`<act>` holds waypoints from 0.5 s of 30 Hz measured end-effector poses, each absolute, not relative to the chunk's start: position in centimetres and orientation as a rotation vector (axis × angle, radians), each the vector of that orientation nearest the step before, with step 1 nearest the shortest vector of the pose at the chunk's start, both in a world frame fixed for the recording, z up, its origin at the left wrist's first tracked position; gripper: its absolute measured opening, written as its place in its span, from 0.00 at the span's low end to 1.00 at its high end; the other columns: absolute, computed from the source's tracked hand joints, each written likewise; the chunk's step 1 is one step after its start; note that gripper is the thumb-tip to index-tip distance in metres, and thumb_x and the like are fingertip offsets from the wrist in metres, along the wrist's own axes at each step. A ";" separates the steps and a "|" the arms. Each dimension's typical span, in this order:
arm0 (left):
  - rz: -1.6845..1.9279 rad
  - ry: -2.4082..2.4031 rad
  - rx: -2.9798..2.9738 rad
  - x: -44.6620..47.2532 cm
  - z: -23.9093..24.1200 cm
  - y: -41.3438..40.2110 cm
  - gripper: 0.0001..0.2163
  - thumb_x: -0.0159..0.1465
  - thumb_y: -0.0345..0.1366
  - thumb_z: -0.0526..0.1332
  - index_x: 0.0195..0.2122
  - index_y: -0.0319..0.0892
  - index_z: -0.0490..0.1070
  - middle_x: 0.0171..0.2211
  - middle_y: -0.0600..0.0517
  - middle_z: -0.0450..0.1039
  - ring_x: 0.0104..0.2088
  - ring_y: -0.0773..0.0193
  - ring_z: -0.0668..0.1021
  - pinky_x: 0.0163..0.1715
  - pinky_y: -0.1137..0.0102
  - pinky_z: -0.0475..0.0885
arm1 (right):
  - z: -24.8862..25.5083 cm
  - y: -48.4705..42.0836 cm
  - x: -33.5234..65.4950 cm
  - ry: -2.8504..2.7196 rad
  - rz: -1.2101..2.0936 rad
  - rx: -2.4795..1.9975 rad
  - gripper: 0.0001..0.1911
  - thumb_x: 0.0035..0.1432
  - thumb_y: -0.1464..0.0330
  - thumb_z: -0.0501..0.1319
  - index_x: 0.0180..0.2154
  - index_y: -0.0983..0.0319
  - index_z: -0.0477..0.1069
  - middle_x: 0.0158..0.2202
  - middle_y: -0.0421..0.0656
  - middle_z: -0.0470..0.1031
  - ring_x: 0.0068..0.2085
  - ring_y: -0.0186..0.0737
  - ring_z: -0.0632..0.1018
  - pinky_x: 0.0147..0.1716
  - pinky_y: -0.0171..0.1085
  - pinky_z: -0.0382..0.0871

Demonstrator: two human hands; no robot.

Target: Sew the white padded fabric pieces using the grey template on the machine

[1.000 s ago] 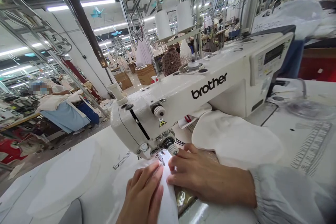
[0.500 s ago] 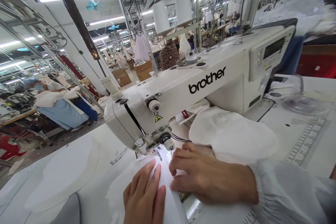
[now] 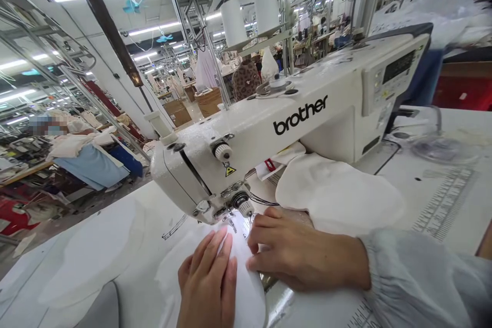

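Note:
A white Brother sewing machine [image 3: 292,118] stands across the table, its needle and presser foot [image 3: 232,223] lit by a small lamp. Under the foot lies a white fabric piece [image 3: 246,287]. My left hand [image 3: 209,282] lies flat on that fabric, fingers stretched toward the needle. My right hand [image 3: 300,253] rests just right of the needle with its fingers curled and pressed onto the fabric's edge. Behind my right hand sits a stack of rounded white fabric pieces [image 3: 338,195].
More white fabric pieces [image 3: 92,251] lie on the white table [image 3: 442,200] at the left. Two thread cones [image 3: 249,18] stand behind the machine. A clear plastic holder [image 3: 438,138] sits at the right. Another person [image 3: 57,128] works at a far-left station.
My left hand has slid a little forward and left on the fabric. My right hand has shifted slightly toward me beside the needle. The view has tilted a bit.

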State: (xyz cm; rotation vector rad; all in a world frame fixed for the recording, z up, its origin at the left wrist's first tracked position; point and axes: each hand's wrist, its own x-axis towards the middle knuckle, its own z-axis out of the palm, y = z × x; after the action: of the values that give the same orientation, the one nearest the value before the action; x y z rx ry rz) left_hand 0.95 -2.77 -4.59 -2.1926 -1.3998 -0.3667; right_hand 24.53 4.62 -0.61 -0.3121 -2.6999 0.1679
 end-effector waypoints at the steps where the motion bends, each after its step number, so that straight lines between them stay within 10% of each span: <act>1: -0.368 -1.411 -2.191 1.0 -4.6 -2.6 0.17 0.67 0.36 0.53 0.56 0.45 0.70 0.56 0.51 0.74 0.55 0.60 0.76 0.44 0.65 0.72 | -0.6 4.7 24.5 -2.697 0.165 -0.333 0.06 0.64 0.73 0.58 0.37 0.60 0.73 0.39 0.39 0.73 0.41 0.36 0.68 0.42 0.40 0.57; 15: -0.505 -1.708 -2.124 1.0 -4.1 -2.1 0.16 0.68 0.39 0.51 0.53 0.47 0.72 0.55 0.49 0.75 0.53 0.55 0.77 0.45 0.58 0.71 | -0.8 4.6 24.1 -2.710 0.162 -0.435 0.08 0.67 0.72 0.55 0.35 0.62 0.71 0.37 0.41 0.73 0.40 0.38 0.68 0.43 0.39 0.58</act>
State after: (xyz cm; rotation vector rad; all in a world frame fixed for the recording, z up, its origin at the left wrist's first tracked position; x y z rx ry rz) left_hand 0.98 -2.10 -4.09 -2.1241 -1.7079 -0.5050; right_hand 24.06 4.57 -0.76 -0.4348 -2.7097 0.1619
